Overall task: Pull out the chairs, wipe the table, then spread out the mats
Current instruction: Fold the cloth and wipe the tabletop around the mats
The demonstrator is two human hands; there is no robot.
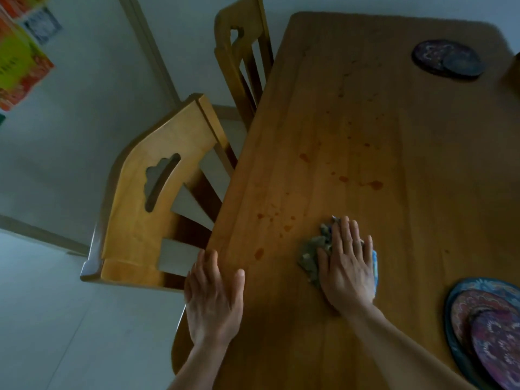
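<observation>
Honey-coloured wood fills the view: the long wooden table (365, 136) is mid-wipe. Nearest, the left hand (212, 302) lies flat and open on its left edge, while the right hand (347, 266) presses flat, fingers spread, on a crumpled grey-green cloth (311, 253). Reddish spots (374, 184) beyond remain. Stacked round patterned mats (484, 325) wait unspread at near right, more mats (447, 59) at far right. Two wooden chairs (157, 209) appear barely pulled out.

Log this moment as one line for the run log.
phase: wiping | right hand: flat on crumpled grey-green cloth | left hand: on wooden table edge | reddish stains: remain | mats: stacked
</observation>
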